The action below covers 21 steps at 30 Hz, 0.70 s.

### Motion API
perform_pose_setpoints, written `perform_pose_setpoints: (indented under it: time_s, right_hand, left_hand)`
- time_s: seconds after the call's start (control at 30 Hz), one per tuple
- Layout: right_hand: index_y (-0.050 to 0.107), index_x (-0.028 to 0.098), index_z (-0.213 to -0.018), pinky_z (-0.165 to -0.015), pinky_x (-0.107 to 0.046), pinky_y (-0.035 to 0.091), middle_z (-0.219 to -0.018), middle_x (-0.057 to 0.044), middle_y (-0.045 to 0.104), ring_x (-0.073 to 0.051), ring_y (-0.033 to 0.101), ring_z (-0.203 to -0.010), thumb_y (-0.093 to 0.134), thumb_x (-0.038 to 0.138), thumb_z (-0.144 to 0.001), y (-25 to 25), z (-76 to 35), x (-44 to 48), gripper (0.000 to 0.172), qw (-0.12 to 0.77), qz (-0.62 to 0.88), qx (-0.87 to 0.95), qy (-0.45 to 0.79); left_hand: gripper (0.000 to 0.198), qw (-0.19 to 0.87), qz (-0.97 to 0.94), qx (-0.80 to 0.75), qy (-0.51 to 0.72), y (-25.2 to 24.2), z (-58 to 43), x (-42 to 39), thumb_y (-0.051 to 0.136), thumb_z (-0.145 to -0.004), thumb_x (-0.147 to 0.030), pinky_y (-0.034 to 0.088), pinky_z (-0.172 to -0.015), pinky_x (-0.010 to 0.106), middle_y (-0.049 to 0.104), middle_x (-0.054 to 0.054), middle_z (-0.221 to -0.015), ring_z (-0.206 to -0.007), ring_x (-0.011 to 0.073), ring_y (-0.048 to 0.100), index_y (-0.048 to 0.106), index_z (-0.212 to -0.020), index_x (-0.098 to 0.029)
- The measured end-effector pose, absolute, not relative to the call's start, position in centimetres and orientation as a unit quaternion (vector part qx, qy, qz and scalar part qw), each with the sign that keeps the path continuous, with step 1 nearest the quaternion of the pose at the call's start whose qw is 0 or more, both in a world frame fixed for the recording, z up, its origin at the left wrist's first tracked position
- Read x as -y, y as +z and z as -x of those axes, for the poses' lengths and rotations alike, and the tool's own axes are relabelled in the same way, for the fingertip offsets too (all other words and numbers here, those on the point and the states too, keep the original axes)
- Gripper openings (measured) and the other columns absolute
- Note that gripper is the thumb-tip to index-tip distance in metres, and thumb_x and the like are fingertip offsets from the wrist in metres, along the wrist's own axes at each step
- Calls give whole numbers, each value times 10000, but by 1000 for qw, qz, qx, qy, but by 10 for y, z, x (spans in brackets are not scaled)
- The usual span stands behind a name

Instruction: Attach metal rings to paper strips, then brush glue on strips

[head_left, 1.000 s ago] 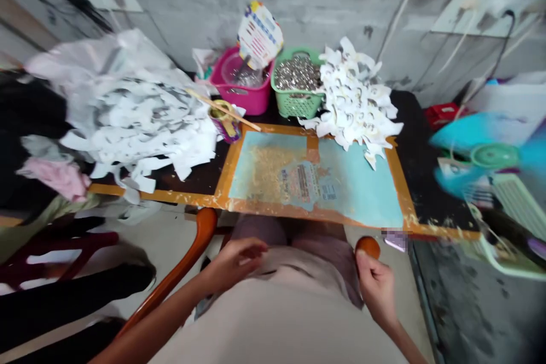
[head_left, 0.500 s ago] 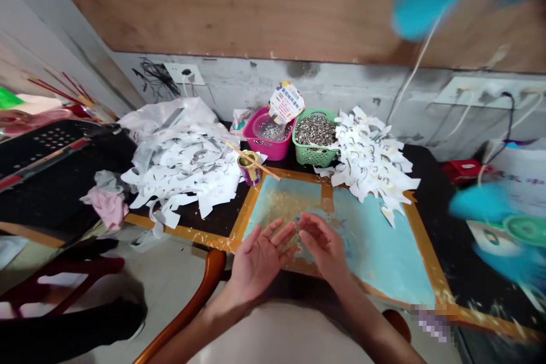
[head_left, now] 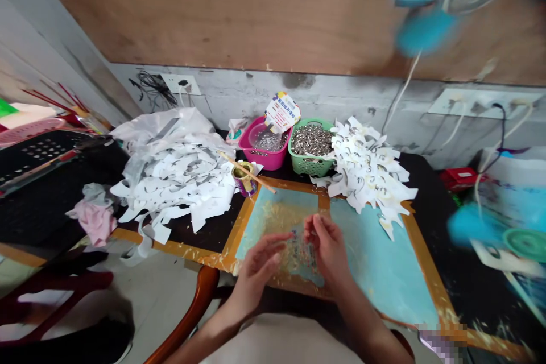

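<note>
My left hand (head_left: 261, 266) hovers over the near edge of a light-blue work mat (head_left: 284, 199), its fingers stretched out, thumb a little apart, nothing visible in it. A short gap to the right, my right hand (head_left: 327, 243) has its fingers curled and thumb drawn in; whatever they hold, if anything, is too small to make out. Under both hands the mat shows brown glue-like stains and pale scraps. Beyond them stand a small open can (head_left: 245, 185) with a wooden stick (head_left: 251, 173) across its top, a pink basket (head_left: 268, 160) and a green basket (head_left: 310, 166) of small metal pieces.
White cut paper pieces (head_left: 183, 182) pile up on the left, and another pile with small curved pieces (head_left: 369, 165) lies on the right. A pink cloth (head_left: 97, 222) sits at the table's left edge. Blue fan blades (head_left: 426, 31) blur at upper right, near wall sockets (head_left: 482, 105).
My left hand has turned from palm up to more sideways, fingers closer together. My right hand's fingers have curled in more. The view has tilted slightly, shifting the scene down.
</note>
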State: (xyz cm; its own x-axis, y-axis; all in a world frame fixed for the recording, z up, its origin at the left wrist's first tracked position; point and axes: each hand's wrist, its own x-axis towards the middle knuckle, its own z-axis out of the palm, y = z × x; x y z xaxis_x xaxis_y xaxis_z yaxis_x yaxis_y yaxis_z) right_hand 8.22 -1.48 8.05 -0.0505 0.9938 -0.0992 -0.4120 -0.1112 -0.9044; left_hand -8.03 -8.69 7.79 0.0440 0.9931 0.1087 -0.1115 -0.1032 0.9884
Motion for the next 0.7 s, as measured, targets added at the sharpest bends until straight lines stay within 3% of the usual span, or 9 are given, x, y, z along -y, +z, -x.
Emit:
perform_pose_setpoints:
  time_s: [0.13,0.23,0.37,0.5,0.6,0.7]
  right_hand:
    - [774,217,-855,-567,-278,459,-744,-32,635,-147,538,-631,681,561,-832,84,-71,23,357,522,357,309,711]
    - [792,224,-906,-585,-293,477,-807,-63,660,-173,561,-691,650,579,-845,82,-69,31,387,491,322,293,755]
    - [781,279,-1040,-624,-359,513,-959,-102,696,-234,609,-789,564,591,-883,69,-78,37,411,434,304,308,790]
    - [739,351,-1174,-606,-415,530,-1022,-111,690,-278,623,-822,514,635,-879,54,-78,40,467,369,284,302,832]
    - [736,337,-1193,-565,-387,523,-962,-100,683,-248,604,-736,598,656,-828,51,-73,48,504,325,268,289,860]
    - [744,288,-1167,-595,-315,526,-919,-64,680,-184,594,-711,715,576,-797,48,-78,53,470,313,292,255,867]
  left_hand:
    - [277,233,-639,-520,516,91,84,60,613,-934,-323,483,-1046,454,647,103,-1234,-1180,260,600,678,-1187,-231]
    - [207,130,-671,-527,505,97,87,42,600,-940,-328,524,-995,461,625,113,-1247,-1166,264,601,736,-1062,-229]
    - [223,58,-696,-520,492,97,92,39,569,-952,-322,500,-999,531,549,136,-1342,-1241,314,535,769,-916,-231]
    - [280,44,-689,-532,490,85,92,52,502,-970,-318,421,-1059,579,547,156,-1243,-1222,326,522,759,-925,-217]
    - [239,77,-594,-579,554,71,106,59,539,-961,-356,461,-1012,492,537,128,-1172,-1175,281,532,704,-866,-212]
    - [338,66,-419,-657,623,57,150,66,505,-968,-472,488,-915,384,553,95,-1088,-1027,225,568,613,-801,-199]
